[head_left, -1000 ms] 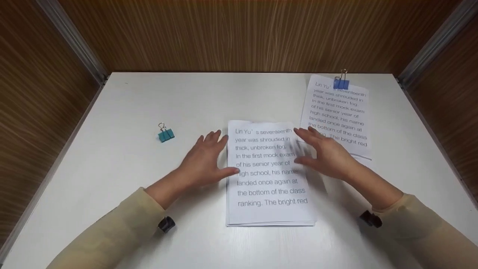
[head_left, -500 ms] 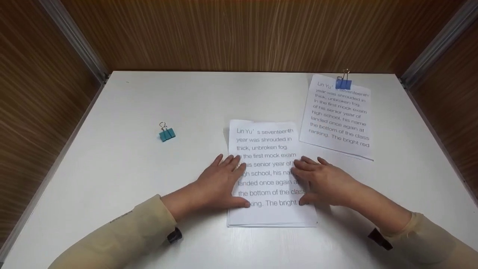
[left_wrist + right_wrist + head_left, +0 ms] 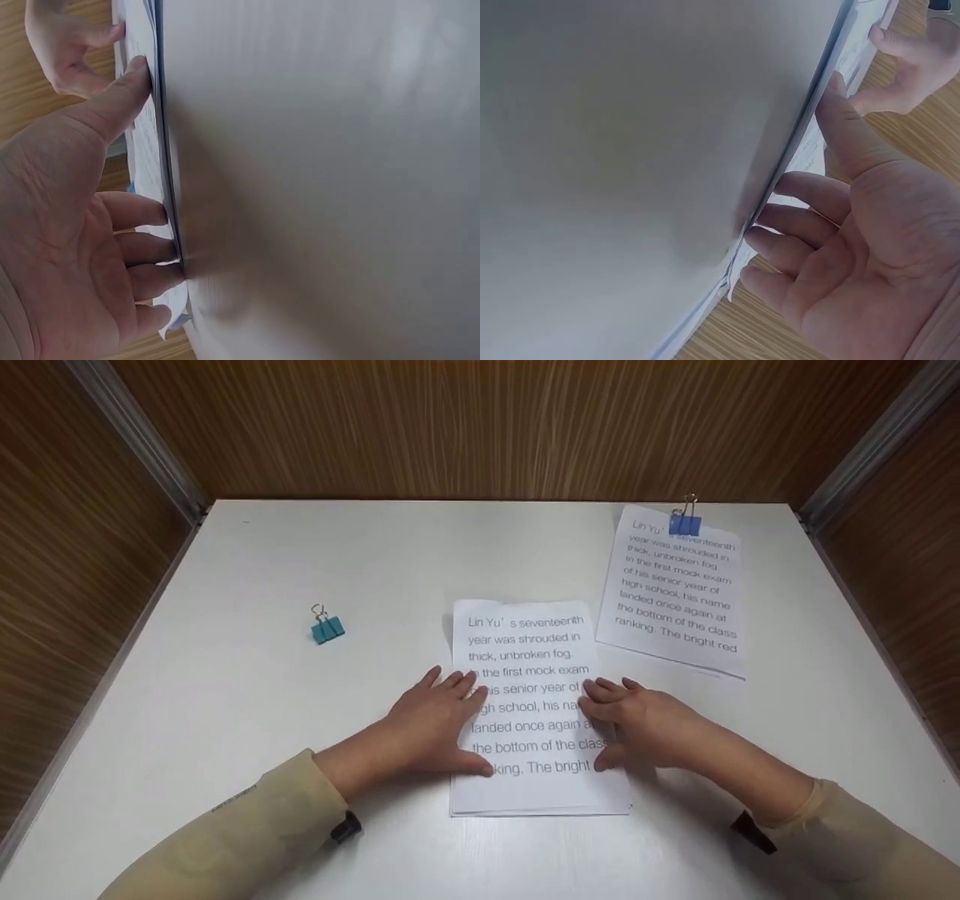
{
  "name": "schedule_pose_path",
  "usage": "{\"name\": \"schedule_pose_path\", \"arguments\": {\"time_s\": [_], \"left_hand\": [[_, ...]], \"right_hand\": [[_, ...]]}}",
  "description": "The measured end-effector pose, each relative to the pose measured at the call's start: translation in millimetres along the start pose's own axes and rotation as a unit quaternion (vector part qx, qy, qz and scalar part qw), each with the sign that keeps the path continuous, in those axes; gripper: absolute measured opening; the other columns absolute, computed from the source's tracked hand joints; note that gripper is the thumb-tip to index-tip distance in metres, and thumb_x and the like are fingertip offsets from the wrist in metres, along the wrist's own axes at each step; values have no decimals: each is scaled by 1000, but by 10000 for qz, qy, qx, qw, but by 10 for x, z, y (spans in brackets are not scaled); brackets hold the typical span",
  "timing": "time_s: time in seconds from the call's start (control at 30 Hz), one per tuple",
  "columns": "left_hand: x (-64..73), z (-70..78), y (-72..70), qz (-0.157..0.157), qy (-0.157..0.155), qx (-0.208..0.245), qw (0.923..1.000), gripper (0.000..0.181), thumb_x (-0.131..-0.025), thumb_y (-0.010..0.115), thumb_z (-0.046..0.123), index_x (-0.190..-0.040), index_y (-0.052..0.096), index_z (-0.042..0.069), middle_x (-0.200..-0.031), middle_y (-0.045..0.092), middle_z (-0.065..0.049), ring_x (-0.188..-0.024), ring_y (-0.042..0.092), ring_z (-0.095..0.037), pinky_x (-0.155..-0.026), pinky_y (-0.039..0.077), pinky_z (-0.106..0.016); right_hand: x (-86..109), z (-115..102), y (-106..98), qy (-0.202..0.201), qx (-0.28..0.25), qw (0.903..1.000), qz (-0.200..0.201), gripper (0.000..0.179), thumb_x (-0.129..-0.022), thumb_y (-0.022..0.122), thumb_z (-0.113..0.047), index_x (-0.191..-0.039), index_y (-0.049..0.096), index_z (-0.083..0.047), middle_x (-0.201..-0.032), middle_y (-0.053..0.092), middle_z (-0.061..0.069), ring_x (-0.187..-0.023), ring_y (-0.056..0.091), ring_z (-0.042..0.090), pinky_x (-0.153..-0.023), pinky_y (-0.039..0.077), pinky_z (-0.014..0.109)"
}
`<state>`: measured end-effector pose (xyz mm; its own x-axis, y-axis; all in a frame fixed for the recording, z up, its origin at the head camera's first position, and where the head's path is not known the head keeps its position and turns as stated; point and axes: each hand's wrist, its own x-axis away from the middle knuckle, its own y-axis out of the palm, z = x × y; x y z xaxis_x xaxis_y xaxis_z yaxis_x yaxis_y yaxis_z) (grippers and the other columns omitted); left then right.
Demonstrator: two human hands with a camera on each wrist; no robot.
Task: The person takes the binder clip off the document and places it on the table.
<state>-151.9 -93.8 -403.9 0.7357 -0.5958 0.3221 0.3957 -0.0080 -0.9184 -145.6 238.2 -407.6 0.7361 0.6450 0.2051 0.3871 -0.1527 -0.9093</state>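
Note:
A stack of printed paper sheets lies on the white table at the middle of the head view, its lower edges slightly uneven. My left hand rests along the stack's left side, fingertips and thumb on the top sheet's margin. On the opposite side, my right hand touches the right edge with its fingers and thumb. In the left wrist view, fingers extend against the stack's edge with the thumb spread apart. The right wrist view shows the right fingers in much the same pose along the paper edge.
A second stack of printed sheets, held by a blue binder clip, lies at the back right. A teal binder clip lies left of the middle stack. Wood-grain panels enclose the table's back and sides.
Both hands have come down from the upper sides of the middle stack toward its lower half and now touch its edges. Over the last half second they have stayed nearly still.

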Motion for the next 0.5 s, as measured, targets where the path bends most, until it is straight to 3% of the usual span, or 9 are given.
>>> {"name": "schedule_pose_path", "arguments": {"time_s": [0.2, 0.5], "left_hand": [[6, -183, -60, -153, -195, -84, 9997, 113, -83, 75, 75, -164, 38, 5, -170, 31, -18, -159, 27, -35, -130, 12, -55], [23, -482, -224, -498, -266, -284, 9980, 111, -87, 74, 70, -166, 34, 4, -172, 27, -20, -160, 23, -36, -131, 13, -54]], "right_hand": [[-179, 9, 27, 49, -334, 9994, -14, 86, -86, 90, -35, -155, 51, -2, -165, 39, 20, -153, 35, 42, -125, 26, 59], [-556, -138, -35, 139, -125, 9996, -193, 88, -86, 89, -41, -156, 51, -4, -166, 37, 20, -154, 34, 41, -127, 24, 56]]}}
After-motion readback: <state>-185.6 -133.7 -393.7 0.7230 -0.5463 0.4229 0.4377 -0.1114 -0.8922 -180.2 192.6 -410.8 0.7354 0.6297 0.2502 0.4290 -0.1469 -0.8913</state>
